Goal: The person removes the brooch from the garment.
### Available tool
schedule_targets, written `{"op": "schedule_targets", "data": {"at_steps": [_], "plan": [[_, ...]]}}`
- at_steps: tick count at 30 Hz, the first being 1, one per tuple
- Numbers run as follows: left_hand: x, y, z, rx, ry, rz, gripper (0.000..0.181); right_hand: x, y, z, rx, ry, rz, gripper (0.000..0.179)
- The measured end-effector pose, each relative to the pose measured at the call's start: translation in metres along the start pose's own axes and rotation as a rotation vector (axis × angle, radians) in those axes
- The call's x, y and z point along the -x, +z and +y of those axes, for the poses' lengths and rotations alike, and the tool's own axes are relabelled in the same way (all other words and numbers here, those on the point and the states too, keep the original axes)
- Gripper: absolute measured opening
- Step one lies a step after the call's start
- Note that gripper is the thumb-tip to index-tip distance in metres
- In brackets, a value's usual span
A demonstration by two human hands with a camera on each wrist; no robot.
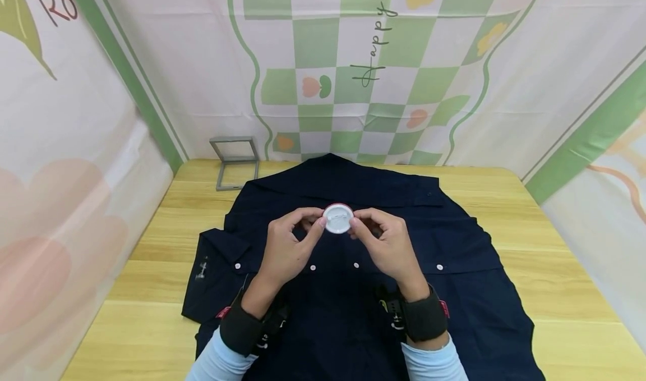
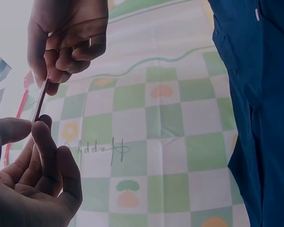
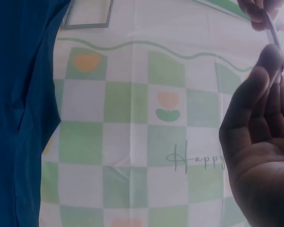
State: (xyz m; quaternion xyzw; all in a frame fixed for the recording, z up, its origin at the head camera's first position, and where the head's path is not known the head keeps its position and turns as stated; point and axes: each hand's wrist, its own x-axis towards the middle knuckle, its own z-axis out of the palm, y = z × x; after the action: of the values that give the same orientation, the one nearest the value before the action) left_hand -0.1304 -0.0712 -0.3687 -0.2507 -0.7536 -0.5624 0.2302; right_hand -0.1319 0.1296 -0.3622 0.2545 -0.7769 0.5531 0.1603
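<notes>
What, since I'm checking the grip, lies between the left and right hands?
In the head view, a round white-backed badge lies between the left hand and the right hand, pinched at its rim by both.

A table [image 1: 545, 280] with a light wood-grain top carries a navy button-up shirt [image 1: 343, 319], spread out with white buttons [image 1: 356, 265] showing; just beside it, near the back left corner, stands a grey two-part frame [image 1: 239, 159], one half tilted up
</notes>
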Motion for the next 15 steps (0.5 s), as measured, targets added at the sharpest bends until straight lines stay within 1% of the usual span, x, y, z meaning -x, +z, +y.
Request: {"op": "schedule_targets", "data": {"at_steps": [7,10,15], "plan": [[0.000,0.000,0.000,0.025,-0.026,-0.004,0.010,0.002,-0.003,-0.006,-0.043,0.022,0.092,0.009],[0.002,0.000,0.001,0.031,-0.042,-0.020,0.012,0.003,-0.005,-0.009,-0.053,0.029,0.096,0.010],[0.003,0.002,0.003,0.049,-0.053,-0.033,0.016,0.003,-0.005,-0.011,-0.066,0.030,0.074,0.010]]}}
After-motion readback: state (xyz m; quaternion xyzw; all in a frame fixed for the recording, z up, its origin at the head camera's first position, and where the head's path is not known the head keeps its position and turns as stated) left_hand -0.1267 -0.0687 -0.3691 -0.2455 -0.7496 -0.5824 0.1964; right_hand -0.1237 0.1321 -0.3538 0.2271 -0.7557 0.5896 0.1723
